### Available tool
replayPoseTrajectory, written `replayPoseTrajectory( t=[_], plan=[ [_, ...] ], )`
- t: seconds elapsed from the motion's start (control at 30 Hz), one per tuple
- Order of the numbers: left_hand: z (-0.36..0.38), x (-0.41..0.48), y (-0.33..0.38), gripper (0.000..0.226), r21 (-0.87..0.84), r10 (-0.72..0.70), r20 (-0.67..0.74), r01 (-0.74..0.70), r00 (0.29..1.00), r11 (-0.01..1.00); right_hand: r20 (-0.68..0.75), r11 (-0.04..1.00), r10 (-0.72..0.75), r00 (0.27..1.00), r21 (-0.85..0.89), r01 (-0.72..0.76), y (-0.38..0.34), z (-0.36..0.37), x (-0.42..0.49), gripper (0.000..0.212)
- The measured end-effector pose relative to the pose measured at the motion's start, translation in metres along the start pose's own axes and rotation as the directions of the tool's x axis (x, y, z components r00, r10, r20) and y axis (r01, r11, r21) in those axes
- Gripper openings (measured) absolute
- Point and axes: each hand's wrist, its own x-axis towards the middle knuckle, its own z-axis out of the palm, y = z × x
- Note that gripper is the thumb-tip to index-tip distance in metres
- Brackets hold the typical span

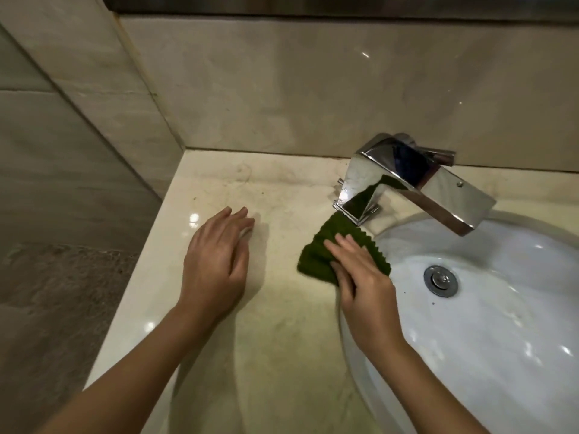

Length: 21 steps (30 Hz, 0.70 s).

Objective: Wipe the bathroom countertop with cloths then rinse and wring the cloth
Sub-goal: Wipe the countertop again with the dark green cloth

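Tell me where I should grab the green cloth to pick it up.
Probably pinch the green cloth at its bare left edge, coming from the left over the bare countertop. It lies flat, the right hand presses its middle, and the faucet crowds its far corner.

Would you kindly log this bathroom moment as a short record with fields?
right hand: straight fingers pressing the cloth
cloth: green, on the countertop by the faucet base
left hand: open, holds nothing, over the countertop left of the cloth
faucet: chrome, no water seen running
sink: white, right of the cloth
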Motion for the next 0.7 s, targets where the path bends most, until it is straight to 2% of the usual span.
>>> replayPoseTrajectory(
  t=[0.1,0.2,0.3,0.37,0.47,0.53,0.63,0.7],
  plan=[
    [0.017,0.015,0.025,0.042,-0.028,0.008,0.054,-0.007,0.999,1.000,-0.079,0.999,0.033,0.996,0.003,-0.033,0.006,-0.002,0.002,0.037],
    [0.041,0.029,0.043,0.045,0.036,0.045,0.119,-0.050,0.992,0.998,-0.176,0.998,0.056,0.983,-0.026,-0.062,0.019,-0.011,0.011,0.037],
    [0.053,0.034,0.046,0.045,0.103,0.022,0.113,-0.034,0.993,0.994,-0.290,0.989,0.143,0.946,0.019,-0.143,0.029,-0.014,0.029,0.030],
    [0.052,0.032,0.046,0.045,0.106,0.026,0.118,-0.039,0.993,0.994,-0.273,0.989,0.150,0.950,0.053,-0.141,0.019,-0.009,0.021,0.032],
    [0.049,0.032,0.049,0.046,0.103,0.011,0.126,-0.024,0.992,0.994,-0.085,0.999,-0.003,0.996,0.044,0.006,0.001,-0.006,-0.010,0.038],
    [0.048,0.032,0.050,0.046,0.110,0.003,0.134,-0.018,0.991,0.994,-0.017,0.997,-0.061,0.998,0.049,0.061,0.009,-0.013,-0.009,0.039],
    [0.047,0.034,0.050,0.045,0.115,-0.008,0.146,-0.009,0.989,0.993,-0.116,0.994,0.058,0.992,0.103,-0.046,0.022,-0.022,0.014,0.036],
    [0.047,0.034,0.050,0.043,0.104,-0.003,0.141,-0.012,0.990,0.994,-0.148,0.992,0.078,0.986,0.114,-0.062,0.026,-0.023,0.021,0.033]
  ],
)
